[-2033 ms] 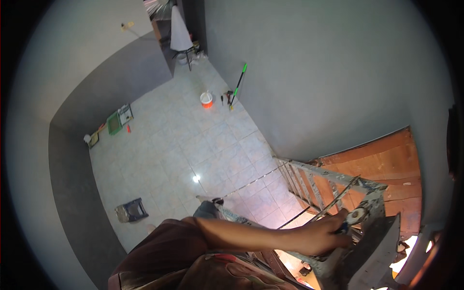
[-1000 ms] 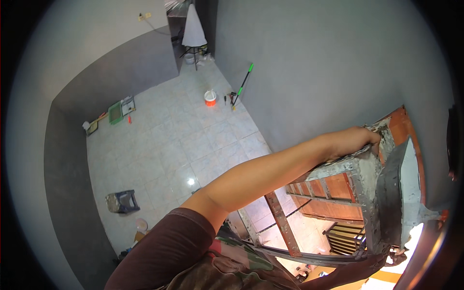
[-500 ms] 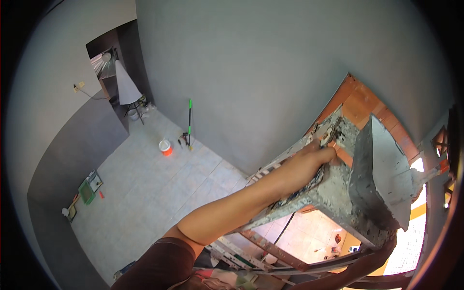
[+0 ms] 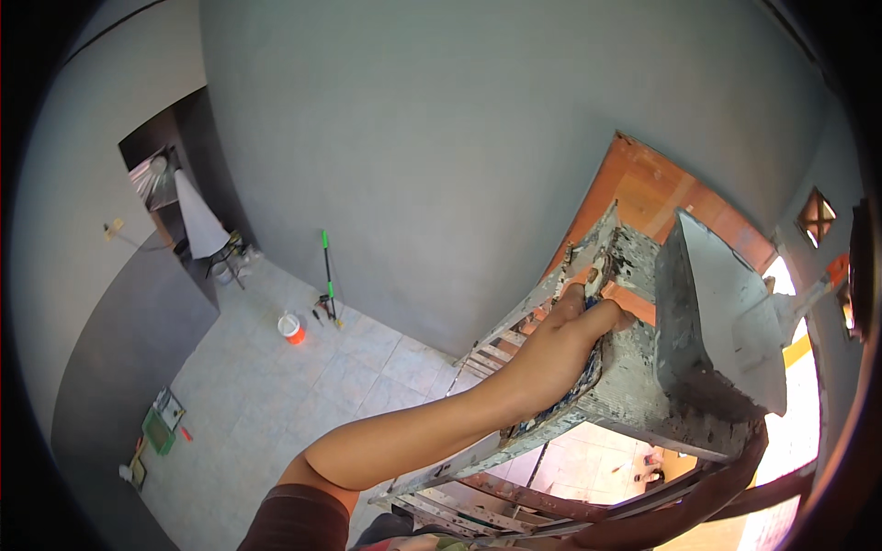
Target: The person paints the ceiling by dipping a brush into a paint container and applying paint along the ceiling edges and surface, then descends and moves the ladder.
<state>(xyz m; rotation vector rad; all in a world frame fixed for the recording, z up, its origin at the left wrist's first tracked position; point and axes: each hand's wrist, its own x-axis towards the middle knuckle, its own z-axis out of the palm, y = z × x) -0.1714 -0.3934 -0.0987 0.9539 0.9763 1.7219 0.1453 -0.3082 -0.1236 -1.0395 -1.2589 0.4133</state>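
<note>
My left hand (image 4: 583, 331) is closed round the paint-spattered top of a stepladder (image 4: 634, 390), with the thumb over its upper face and the fingers largely hidden. On that top stands a grey-white, paint-caked trough (image 4: 726, 312), tilted, with pale residue inside. A tool with an orange handle (image 4: 837, 269) sticks out past its right rim. In shade, my right hand (image 4: 755, 448) is at the near right corner of the trough and ladder top; its fingers are hidden, so its grip cannot be made out.
Far below on the tiled floor (image 4: 303, 395) stand a white and orange bucket (image 4: 291, 329) and a green-handled pole (image 4: 327, 262) by the grey wall. A green tray (image 4: 161, 432) lies at the left. An orange-brown panel (image 4: 634, 184) is beyond the ladder, with a bright opening right.
The view has shifted: the floor things now sit lower and further left. My left hand stays on the ladder top, and the trough remains in its place there.
</note>
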